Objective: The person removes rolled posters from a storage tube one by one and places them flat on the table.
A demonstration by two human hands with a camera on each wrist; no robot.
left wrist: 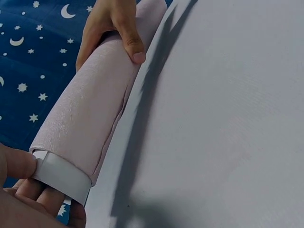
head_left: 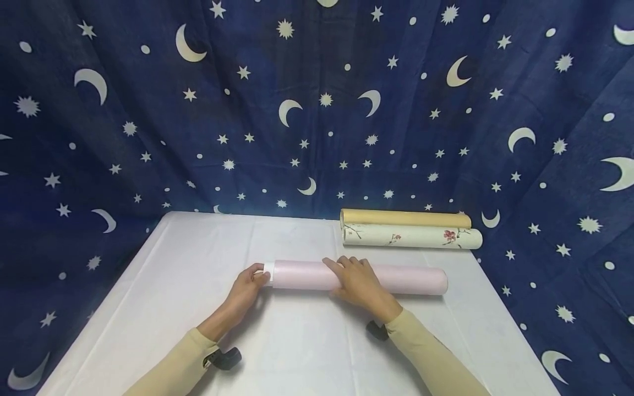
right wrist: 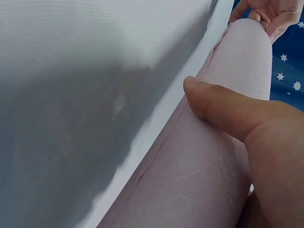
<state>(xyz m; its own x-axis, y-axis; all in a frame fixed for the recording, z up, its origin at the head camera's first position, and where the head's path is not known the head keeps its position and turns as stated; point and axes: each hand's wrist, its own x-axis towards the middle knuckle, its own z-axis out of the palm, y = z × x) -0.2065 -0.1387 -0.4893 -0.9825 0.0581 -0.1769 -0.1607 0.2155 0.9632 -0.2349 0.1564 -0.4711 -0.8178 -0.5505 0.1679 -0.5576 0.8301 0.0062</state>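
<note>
A pink roll of wallpaper (head_left: 302,275) with a fine embossed texture lies sideways across the white-covered table. From its left end sticks out a white curved strip (left wrist: 61,175), which runs round inside the roll's mouth. My left hand (head_left: 246,289) pinches this white strip, thumb on the outside and fingers at the open end. Around the middle of the roll my right hand (head_left: 359,283) grips from above, its thumb (right wrist: 221,107) along the near side. The roll's loose edge shows as a long seam on the side facing me.
Two more rolls lie side by side at the table's back right: a yellow one (head_left: 406,217) and a cream one with red blossoms (head_left: 416,236). Behind the table (head_left: 208,242) hangs a dark blue curtain (head_left: 257,110) with moons and stars.
</note>
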